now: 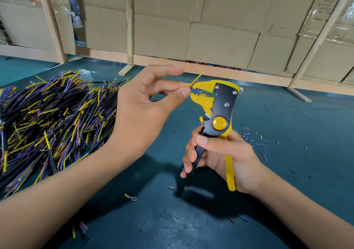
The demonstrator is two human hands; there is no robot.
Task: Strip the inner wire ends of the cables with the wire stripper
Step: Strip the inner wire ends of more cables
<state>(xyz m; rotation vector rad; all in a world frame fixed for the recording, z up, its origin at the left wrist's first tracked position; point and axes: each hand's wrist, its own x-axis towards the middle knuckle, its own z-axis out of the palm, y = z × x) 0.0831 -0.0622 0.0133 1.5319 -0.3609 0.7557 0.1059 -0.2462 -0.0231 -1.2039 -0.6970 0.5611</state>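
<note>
In the head view, the left hand (145,103) pinches a thin blue inner wire (194,89), and feeding it straight and fully between the open jaws of the yellow-and-black metal wire stripper (220,112) before squeezing should give a clean strip. The right hand (220,153) wraps the stripper's handles above the middle of the teal worktop (153,220), the wire end lying just beyond the left grip's fingertips, inside the jaws.

- Your left hand (145,103) and forearm are bare: no glove, ring, watch or sleeve in view.
- Your right hand (228,158) is likewise uncovered, nails cut short, the forearm bare to the frame's edge.
</note>
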